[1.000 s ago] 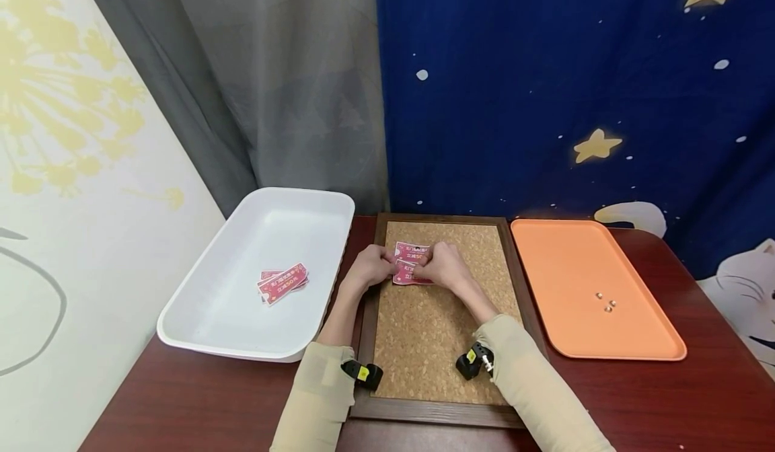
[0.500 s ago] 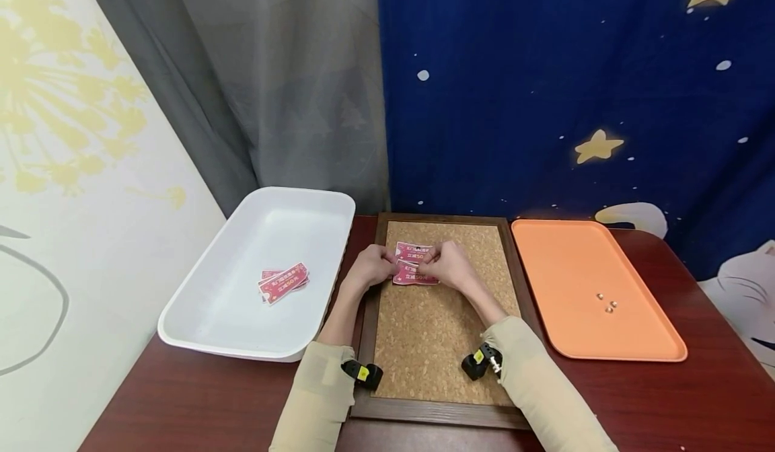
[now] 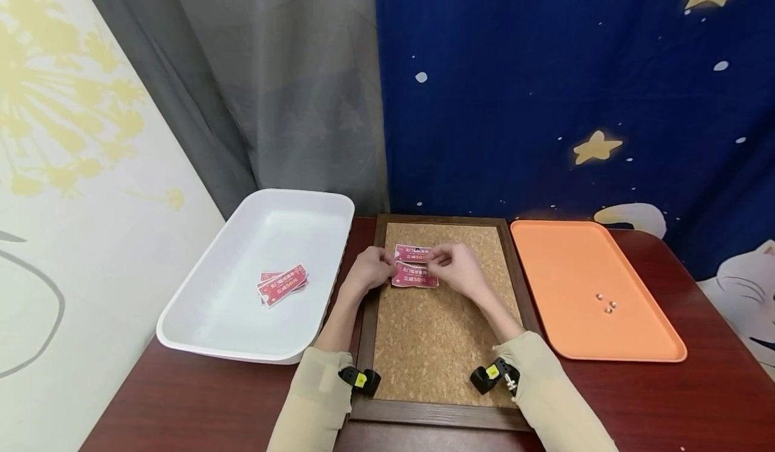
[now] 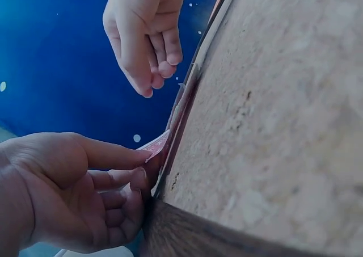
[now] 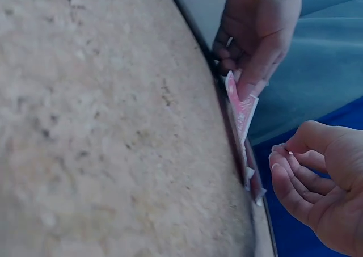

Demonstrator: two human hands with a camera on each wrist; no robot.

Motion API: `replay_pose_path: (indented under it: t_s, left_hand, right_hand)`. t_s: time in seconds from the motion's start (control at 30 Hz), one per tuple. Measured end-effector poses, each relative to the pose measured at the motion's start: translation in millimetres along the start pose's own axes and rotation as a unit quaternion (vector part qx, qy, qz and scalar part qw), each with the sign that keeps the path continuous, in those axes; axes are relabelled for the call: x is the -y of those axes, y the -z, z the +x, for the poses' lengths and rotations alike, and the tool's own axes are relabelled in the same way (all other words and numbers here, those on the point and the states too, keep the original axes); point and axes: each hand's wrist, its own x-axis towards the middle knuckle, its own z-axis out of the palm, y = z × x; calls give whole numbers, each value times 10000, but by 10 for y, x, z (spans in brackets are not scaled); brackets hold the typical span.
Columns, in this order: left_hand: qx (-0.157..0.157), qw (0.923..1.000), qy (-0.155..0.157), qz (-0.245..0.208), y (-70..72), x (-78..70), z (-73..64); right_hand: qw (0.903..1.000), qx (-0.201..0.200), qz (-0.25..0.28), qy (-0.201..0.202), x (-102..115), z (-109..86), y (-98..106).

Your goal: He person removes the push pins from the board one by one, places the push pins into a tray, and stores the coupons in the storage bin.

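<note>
In the head view a red and white paper coupon (image 3: pixel 415 275) lies on the cork board (image 3: pixel 445 344), just below another coupon (image 3: pixel 412 253). That upper one has a dark pin at its top edge. My left hand (image 3: pixel 368 268) pinches the lower coupon's left edge, which tilts up off the cork in the left wrist view. At the coupons' right side, my right hand (image 3: pixel 459 268) hovers with its fingers bent and apart from the paper. A tiny pale thing (image 5: pixel 291 153) shows at its fingertips in the right wrist view, too small to identify.
On the left stands a white tub (image 3: pixel 254 331) with a small stack of coupons (image 3: pixel 282 285). An orange tray (image 3: pixel 581 257) to the right bears several small shiny pins (image 3: pixel 608 310). The board's raised brown frame (image 3: pixel 442 412) rests on the table (image 3: pixel 200 405).
My right hand has drawn back to the right, off the lower coupon, so more of its face shows. The left hand stays at the left edge.
</note>
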Motion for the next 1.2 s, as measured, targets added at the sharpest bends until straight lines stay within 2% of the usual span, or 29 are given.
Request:
replay_pose_path:
  t_s: [0.13, 0.4, 0.57, 0.67, 0.83, 1.2]
  left_hand:
    - [-61, 9999, -120, 38, 12, -11, -43]
    - [-215, 9985, -500, -20, 63, -47, -156]
    - [-333, 9974, -645, -13, 115, -65, -238]
    - [-455, 9962, -746, 68, 152, -67, -291]
    - [-617, 9932, -975, 175, 202, -45, -338]
    - [-665, 9893, -1297, -55, 351, 13, -438]
  right_hand:
    - [9998, -120, 106, 128, 26, -74, 65]
    - [9980, -377, 493, 137, -17, -232, 182]
    - [9979, -594, 232, -125, -42, -335, 297]
    - [9972, -733, 28, -128, -72, -382, 358]
    - [9955, -938, 64, -133, -117, -456, 469]
    - [9935, -1102, -187, -222, -240, -617, 715]
